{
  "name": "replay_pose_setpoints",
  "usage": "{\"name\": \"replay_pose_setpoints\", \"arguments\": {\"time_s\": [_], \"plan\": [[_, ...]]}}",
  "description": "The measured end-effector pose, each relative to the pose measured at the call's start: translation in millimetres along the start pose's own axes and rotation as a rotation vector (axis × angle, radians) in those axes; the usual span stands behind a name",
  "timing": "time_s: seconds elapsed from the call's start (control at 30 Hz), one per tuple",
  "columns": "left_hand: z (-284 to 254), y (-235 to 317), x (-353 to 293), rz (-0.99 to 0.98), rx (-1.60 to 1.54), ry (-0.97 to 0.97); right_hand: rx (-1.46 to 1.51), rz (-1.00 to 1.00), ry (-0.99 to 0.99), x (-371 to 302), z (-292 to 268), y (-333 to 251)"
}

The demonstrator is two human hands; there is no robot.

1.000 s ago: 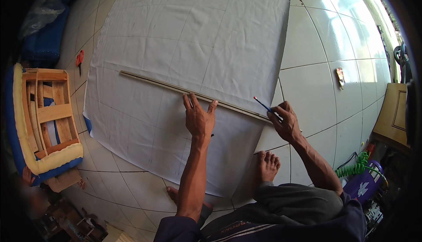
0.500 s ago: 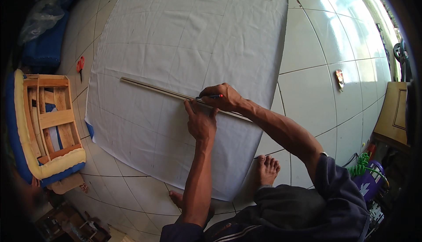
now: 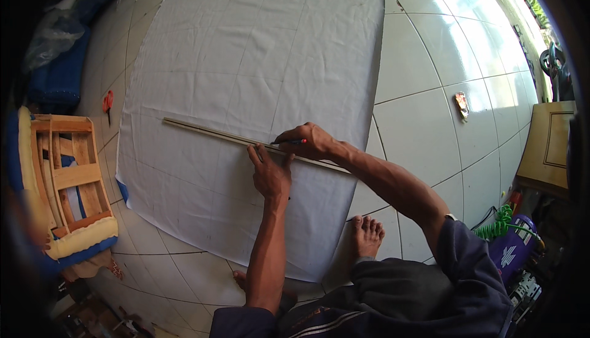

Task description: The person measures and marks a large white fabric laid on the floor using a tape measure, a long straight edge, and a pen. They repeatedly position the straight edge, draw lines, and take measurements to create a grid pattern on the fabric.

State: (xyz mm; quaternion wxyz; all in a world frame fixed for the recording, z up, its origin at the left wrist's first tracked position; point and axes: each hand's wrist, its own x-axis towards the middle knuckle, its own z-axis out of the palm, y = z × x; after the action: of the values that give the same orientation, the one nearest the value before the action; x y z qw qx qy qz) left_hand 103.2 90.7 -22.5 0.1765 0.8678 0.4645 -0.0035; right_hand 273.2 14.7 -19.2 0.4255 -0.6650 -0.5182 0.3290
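A large white cloth [image 3: 203,67], marked with faint crossing lines, is spread over the tiled floor. Across its near half lies a long, narrow straightedge [image 3: 203,131], slanting from upper left to lower right. With its fingers apart, my left hand [image 3: 272,176] presses the fingertips on the near side of the straightedge. My right hand [image 3: 313,140] pinches a dark pen [image 3: 295,142] with a red end, just beyond the left fingertips. The pen's tip is low by the straightedge; whether it touches the cloth I cannot tell.
Orange-handled scissors [image 3: 108,102] lie left of the cloth. A wooden frame [image 3: 77,176] with yellow foam and blue covering stands at far left. On the right are a small wrapper [image 3: 461,106], a cabinet panel [image 3: 544,147], a green coiled hose [image 3: 496,224] and a purple machine [image 3: 513,255].
The whole view has shifted slightly, so the scene sits further left and mostly lower. Both hands keep about the same place along the straightedge, with the pen still in my right hand.
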Motion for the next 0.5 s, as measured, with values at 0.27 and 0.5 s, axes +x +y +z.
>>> {"name": "replay_pose_setpoints", "arguments": {"time_s": [0.27,0.5], "plan": [[4,-1,-1,0.005,-0.021,0.025,-0.280,0.140,-0.212,-60,-45,-19],[4,-15,-11,0.061,-0.208,0.085,-0.536,0.201,0.134,-136,-18,-34]]}}
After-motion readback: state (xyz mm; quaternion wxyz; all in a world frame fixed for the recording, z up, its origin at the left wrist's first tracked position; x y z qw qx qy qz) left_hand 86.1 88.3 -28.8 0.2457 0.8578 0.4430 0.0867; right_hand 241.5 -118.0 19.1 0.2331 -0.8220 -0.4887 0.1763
